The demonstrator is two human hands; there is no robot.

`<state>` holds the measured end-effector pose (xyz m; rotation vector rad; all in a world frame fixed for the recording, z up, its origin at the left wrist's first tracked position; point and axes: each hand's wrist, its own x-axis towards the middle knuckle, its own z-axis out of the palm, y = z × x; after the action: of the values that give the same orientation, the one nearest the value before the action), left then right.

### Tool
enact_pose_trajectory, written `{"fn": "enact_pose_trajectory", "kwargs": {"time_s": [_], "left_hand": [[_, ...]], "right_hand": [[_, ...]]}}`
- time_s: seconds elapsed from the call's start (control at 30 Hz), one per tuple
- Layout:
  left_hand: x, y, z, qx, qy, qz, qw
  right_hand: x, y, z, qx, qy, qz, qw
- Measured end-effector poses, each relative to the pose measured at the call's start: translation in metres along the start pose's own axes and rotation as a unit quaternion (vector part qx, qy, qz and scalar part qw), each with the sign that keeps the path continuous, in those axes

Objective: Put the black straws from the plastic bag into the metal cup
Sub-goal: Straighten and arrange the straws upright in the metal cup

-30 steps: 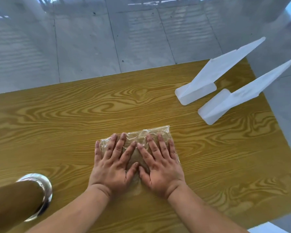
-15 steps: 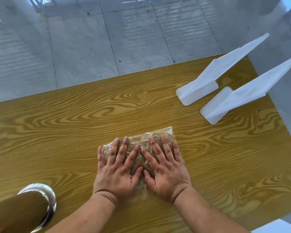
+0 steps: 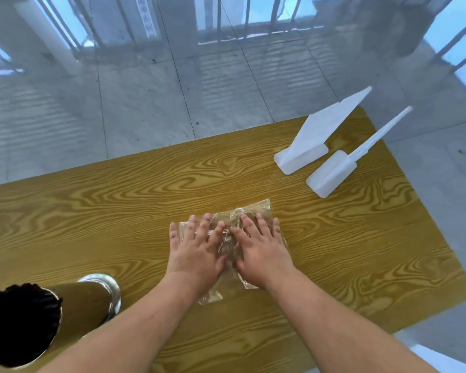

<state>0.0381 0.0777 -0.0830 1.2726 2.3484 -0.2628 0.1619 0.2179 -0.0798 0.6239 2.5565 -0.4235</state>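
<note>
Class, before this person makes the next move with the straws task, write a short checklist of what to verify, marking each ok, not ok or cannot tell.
1. Black straws in the metal cup: ok, their dark ends fill its mouth.
2. Plastic bag emptied: ok, it looks flat and clear, no straws seen.
3. Left hand and right hand free: not ok, both press flat on the bag.
4. Cup standing steadily: cannot tell, its base is partly hidden.
5. Two white stands clear of the hands: ok, at the table's far right.
</note>
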Motion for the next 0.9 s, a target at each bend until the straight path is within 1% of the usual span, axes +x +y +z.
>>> {"fn": "enact_pose_trajectory", "kwargs": {"time_s": [0.07,0.13,0.2,0.33,0.43,0.53,0.57,0.7,0.77,0.83,0.9], "left_hand": [[-0.014,-0.006,-0.026,0.016,-0.002,-0.006,1.000],[-0.031,-0.015,-0.051,0.008,0.002,-0.009,1.000],[-0.051,-0.028,-0.076,-0.010,0.022,-0.002,1.000],[-0.100,-0.066,-0.118,0.003,0.091,0.008,0.996],[-0.132,-0.099,-0.137,-0.005,0.136,-0.026,0.990],[-0.166,-0.128,-0.146,-0.054,0.192,-0.084,0.976],[-0.177,-0.137,-0.147,-0.067,0.200,-0.105,0.972],[-0.216,-0.170,-0.136,-0.095,0.183,-0.174,0.963],[-0.230,-0.182,-0.127,-0.115,0.151,-0.190,0.963],[-0.239,-0.193,-0.118,-0.163,0.119,-0.198,0.959],[-0.241,-0.204,-0.108,-0.193,0.103,-0.199,0.955]], "right_hand": [[-0.006,-0.014,-0.020,0.013,0.016,0.013,1.000],[-0.014,-0.031,-0.040,0.064,0.033,0.015,0.997],[-0.024,-0.050,-0.058,0.100,0.054,-0.015,0.993],[-0.040,-0.089,-0.092,0.157,0.101,-0.087,0.979],[-0.041,-0.118,-0.112,0.171,0.102,-0.138,0.970],[-0.042,-0.148,-0.128,0.174,0.093,-0.182,0.963],[-0.043,-0.158,-0.132,0.174,0.088,-0.195,0.961],[-0.049,-0.194,-0.138,0.150,0.040,-0.228,0.961],[-0.053,-0.210,-0.135,0.133,0.001,-0.230,0.964],[-0.057,-0.226,-0.129,0.126,-0.034,-0.224,0.966],[-0.059,-0.241,-0.125,0.126,-0.046,-0.214,0.968]]}}
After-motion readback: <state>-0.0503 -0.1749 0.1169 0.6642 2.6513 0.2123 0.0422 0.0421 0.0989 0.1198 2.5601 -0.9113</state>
